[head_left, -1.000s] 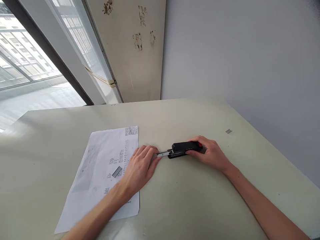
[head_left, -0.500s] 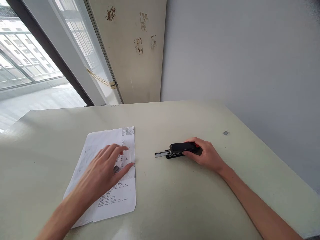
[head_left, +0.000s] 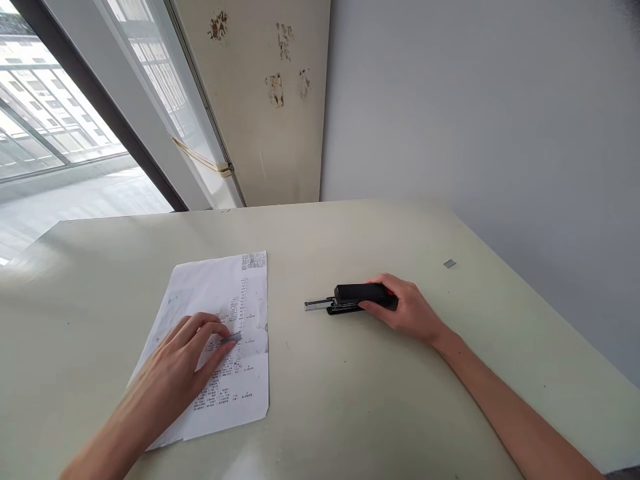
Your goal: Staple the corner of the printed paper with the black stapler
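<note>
Printed sheets of paper (head_left: 250, 373) lie on the table at left of centre. Over them my left hand (head_left: 193, 353) pinches a small grey staple strip (head_left: 232, 337) between thumb and index finger. My right hand (head_left: 407, 307) is closed around the rear of a black stapler (head_left: 357, 293), which rests on the table with its front pointing left. A metal tray (head_left: 316, 305) sticks out of the stapler's front end.
Another small grey piece (head_left: 449, 264) lies on the table (head_left: 320, 413) at the right. A grey wall (head_left: 475, 100) borders the table's right side. Behind the far edge stand a stained panel (head_left: 275, 147) and a window at the left.
My left hand has drawn back toward the lower left, and its open thumb and fingers have closed on the staple strip that lay on the paper. My right hand still holds the stapler.
</note>
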Tool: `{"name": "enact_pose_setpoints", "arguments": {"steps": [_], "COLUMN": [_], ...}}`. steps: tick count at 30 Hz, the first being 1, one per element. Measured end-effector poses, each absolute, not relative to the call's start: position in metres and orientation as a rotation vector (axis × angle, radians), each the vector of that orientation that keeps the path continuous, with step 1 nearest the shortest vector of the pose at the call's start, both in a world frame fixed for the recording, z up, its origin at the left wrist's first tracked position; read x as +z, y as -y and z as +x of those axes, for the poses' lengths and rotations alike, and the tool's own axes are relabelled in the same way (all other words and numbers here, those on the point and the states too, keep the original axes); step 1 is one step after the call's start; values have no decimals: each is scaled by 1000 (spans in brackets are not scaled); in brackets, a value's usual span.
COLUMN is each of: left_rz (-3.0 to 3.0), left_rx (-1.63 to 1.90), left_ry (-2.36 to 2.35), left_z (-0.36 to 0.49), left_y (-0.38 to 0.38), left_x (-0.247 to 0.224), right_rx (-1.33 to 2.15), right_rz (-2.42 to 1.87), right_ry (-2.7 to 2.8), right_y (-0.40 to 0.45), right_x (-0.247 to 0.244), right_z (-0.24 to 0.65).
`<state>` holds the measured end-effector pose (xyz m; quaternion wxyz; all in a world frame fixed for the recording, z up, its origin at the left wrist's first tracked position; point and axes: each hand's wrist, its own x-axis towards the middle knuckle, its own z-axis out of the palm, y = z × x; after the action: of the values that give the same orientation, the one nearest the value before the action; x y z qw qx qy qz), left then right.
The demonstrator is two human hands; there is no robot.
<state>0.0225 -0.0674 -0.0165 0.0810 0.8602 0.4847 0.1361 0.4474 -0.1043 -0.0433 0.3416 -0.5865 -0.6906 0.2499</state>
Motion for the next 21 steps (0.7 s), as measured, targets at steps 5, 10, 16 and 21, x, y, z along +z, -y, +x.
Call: {"name": "enact_pose_setpoints", "arguments": {"steps": [5, 10, 16, 21], "left_rz": [2503, 2381, 2303, 2333], "left_rx": [477, 502, 462, 462], "left_ry": [-1343, -1331, -1202, -1151], "left_z": [41, 64, 95, 113], "left_y": [70, 73, 68, 59], "left_x": [-6, -1, 7, 13], "right_rx": [658, 644, 643, 641], "right_rz": [-1521, -1525, -1530, -1534], "right_ry": [1803, 1811, 1824, 1827], "right_y": [104, 104, 103, 103], "right_x": [-42, -42, -42, -43], "right_z": [447, 447, 448, 448]}}
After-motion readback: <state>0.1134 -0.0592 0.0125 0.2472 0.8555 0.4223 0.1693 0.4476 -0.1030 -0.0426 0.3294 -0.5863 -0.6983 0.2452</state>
